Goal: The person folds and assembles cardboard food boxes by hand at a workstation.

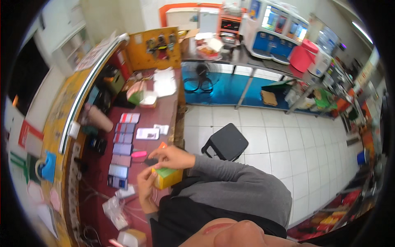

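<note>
A small yellow box with a green top [169, 178] is between my two hands at the table's right edge, close to my body. My left hand [146, 183] grips its left side, thumb and fingers closed at the edge. My right hand [175, 158] lies over the far side of the top, fingers bent and touching it. A flat dark thing [151, 161] shows beside my right fingertips; whether they touch it is unclear. Left of my hands, several phones [121, 160] lie in a column. A bright pink tool [138, 154] and a white-screened phone [147, 133] lie nearer.
The dark red table [142, 114] also bears a pink cylinder [99, 118], white papers [165, 82] and a crumpled plastic bag [115, 212]. A black stool [227, 141] stands on the tiled floor [284, 142]. Behind it, a metal counter holds a drink dispenser [273, 35].
</note>
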Motion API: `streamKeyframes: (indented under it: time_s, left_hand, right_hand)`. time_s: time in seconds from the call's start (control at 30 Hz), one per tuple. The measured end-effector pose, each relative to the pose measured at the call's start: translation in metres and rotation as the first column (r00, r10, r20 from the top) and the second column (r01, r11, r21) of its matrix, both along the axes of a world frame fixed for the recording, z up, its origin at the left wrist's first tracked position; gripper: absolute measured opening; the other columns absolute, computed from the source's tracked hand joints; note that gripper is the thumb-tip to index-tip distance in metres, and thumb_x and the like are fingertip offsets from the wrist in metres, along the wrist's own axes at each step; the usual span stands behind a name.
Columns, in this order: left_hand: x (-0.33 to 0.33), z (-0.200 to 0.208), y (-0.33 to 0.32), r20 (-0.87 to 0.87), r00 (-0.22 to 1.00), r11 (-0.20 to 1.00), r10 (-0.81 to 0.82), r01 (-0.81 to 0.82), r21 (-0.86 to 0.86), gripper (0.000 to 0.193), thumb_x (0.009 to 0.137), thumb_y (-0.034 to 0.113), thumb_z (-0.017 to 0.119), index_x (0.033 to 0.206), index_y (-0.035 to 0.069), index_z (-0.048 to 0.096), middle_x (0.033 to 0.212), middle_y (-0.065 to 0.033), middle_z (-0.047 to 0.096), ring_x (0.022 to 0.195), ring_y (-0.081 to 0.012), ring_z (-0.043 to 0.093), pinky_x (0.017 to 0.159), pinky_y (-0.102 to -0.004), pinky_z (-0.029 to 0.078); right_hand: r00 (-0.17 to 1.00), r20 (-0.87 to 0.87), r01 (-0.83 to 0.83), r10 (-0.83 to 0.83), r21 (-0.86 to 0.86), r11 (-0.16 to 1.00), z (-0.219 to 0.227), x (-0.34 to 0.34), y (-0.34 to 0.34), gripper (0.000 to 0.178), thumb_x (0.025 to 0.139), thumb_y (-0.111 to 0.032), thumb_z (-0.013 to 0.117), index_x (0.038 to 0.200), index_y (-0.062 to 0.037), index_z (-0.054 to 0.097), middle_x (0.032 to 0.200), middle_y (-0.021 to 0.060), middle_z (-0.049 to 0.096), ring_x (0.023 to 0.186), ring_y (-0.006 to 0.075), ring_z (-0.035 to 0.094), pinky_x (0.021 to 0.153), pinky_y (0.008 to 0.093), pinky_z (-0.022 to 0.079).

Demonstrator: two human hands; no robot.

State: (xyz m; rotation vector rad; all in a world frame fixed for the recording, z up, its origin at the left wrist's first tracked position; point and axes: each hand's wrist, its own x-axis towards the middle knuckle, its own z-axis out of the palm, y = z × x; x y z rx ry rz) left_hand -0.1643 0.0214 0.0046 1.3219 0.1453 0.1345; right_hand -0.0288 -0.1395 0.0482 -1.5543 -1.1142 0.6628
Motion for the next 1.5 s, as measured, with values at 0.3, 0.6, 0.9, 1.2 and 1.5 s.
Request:
streamKeyframes:
  time_s: [0.3,0.6,0.9,1.2,1.5]
  left_hand:
    - [-0.006,0.005,-0.009,0.089,0.931,0.934,0.355,-0.357,0.011,0.064,0.081,-0.002,0.07,0.139,0.003,0.045,0.084,-0.0024,0.065,0.072,-0.0045,0.056,0.066,-0.0178,0.043]
    - [-0.036,-0.001,0.013,-0.061,0.995,0.996,0.081,-0.084,-0.043,0.03,0.08,0.004,0.074,0.108,-0.002,0.064,0.094,-0.0057,0.069,0.083,-0.0091,0.064,0.075,-0.0239,0.051]
    - [-0.013,-0.014,-0.005,0.016,0.834,0.794,0.552,-0.52,-0.315,0.011,0.085,0.004,0.068,0.091,-0.001,0.06,0.09,-0.0117,0.069,0.078,-0.0146,0.068,0.065,-0.0247,0.056]
    - [-0.014,-0.02,0.002,0.453,0.549,0.465,0.702,-0.836,0.292,0.015,0.075,0.004,0.079,0.071,-0.001,0.065,0.07,-0.0041,0.067,0.064,-0.0083,0.06,0.06,-0.0229,0.045]
    - [0.023,-0.022,0.001,0.486,0.714,0.473,0.504,-0.699,0.536,0.01,0.084,-0.001,0.067,0.092,-0.007,0.068,0.089,-0.0099,0.069,0.081,-0.0158,0.061,0.077,-0.0283,0.049]
  right_hand:
    - [1.0,-0.025,0.001,0.001,0.048,0.999,-0.008,-0.01,0.027,0.039,0.086,-0.007,0.064,0.123,-0.0058,0.054,0.065,0.0018,0.057,0.064,0.0041,0.051,0.06,0.0237,0.041]
    - [0.85,-0.403,0.44,-0.338,0.192,0.877,-0.02,0.008,0.037,0.018,0.088,-0.009,0.063,0.103,-0.0021,0.055,0.085,0.0008,0.059,0.073,0.0076,0.055,0.066,0.0213,0.042]
    - [0.771,0.527,0.157,-0.358,0.388,0.908,-0.025,-0.04,0.036,0.033,0.074,-0.009,0.071,0.103,-0.0037,0.058,0.103,0.0128,0.054,0.096,0.03,0.053,0.087,0.0398,0.042]
    - [0.965,0.023,0.243,-0.26,0.276,0.93,-0.03,-0.031,0.051,0.012,0.081,0.002,0.068,0.094,0.0037,0.067,0.087,0.0089,0.07,0.077,0.0129,0.067,0.07,0.0251,0.054]
    - [0.919,-0.025,0.363,-0.393,0.44,0.821,-0.014,-0.019,0.027,0.016,0.089,-0.013,0.064,0.093,0.0015,0.068,0.086,0.01,0.071,0.079,0.009,0.064,0.07,0.0275,0.052]
